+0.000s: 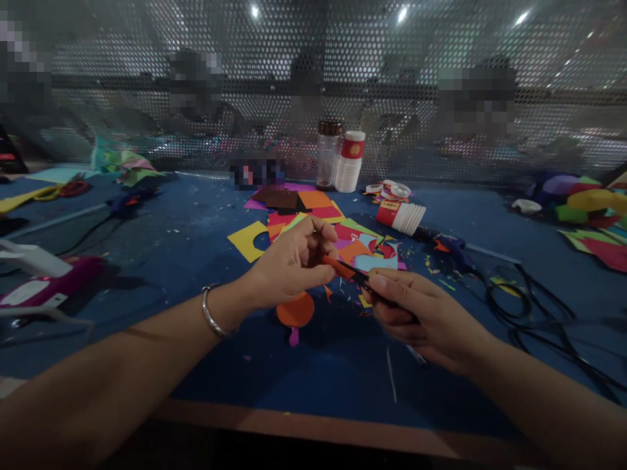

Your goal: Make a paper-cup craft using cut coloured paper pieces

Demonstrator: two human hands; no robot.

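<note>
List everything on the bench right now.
orange strip: one, orange, pinched in left hand
dark tool: one, black, in right hand, tip at strip
orange disc: one, orange, table under the hands
yellow sheet: one, yellow, behind left hand
cup stacks: two, white-red, one upright, one lying
jar: one, clear, beside upright stack
cable: one tangle, black, right side
table: one, blue, underneath everything
left hand: one, bare, braceleted, centre
right hand: one, bare, centre right

A small orange paper strip [337,266] is held tilted above the blue worktop [343,365], pinched at its left end in the left grip [294,264]. Its right end is met by a slim black tool [363,282], clasped in the right grip [414,310]; the tool's kind cannot be told.
</note>
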